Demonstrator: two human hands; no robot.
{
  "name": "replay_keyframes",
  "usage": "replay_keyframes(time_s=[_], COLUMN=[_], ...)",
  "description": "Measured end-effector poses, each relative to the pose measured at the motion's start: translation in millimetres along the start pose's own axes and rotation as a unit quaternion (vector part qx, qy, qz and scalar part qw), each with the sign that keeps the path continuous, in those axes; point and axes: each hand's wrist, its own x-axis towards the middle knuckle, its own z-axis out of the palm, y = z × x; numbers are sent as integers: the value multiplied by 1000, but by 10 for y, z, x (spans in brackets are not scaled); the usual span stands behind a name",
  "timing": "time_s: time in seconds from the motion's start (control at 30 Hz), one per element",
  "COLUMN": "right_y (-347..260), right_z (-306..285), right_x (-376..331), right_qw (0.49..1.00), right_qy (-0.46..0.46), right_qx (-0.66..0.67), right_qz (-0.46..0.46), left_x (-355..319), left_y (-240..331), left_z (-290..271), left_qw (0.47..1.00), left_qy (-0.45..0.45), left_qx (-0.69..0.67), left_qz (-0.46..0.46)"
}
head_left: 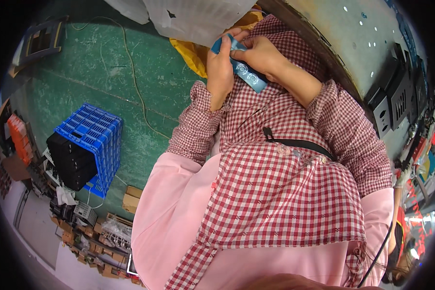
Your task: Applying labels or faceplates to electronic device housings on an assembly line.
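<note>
A flat blue strip with pale ring patterns is held between both hands above my lap. My left hand grips its upper left end, the thumb pressed along the strip and the fingers curled behind. From the right, my right hand pinches the strip's upper part with thumb and bent fingers. The strip's lower end hangs free, slanting down to the right over the red-and-white checked apron. Part of the strip's upper end is hidden by my fingers.
Just beyond my hands are a white plastic sheet or bag and a yellow bag. A worktable with black-and-grey panels stands at right. A blue crate with black items sits on the green floor, left; a cable lies there.
</note>
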Motion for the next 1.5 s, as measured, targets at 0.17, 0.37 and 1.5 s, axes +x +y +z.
replay_keyframes(time_s=[0.17,0.37,1.5], right_y=[-94,-107,191], right_z=[81,190,193], right_x=[183,325,376], right_qw=[998,995,973], right_qy=[28,48,-107], right_qx=[-48,-68,179], right_qz=[30,61,-93], left_x=[211,320,426], left_y=[35,65,221], left_z=[-185,-341,-608], left_qw=[990,970,962], left_qy=[12,-11,-95], left_qx=[134,228,-202], left_qz=[35,83,-155])
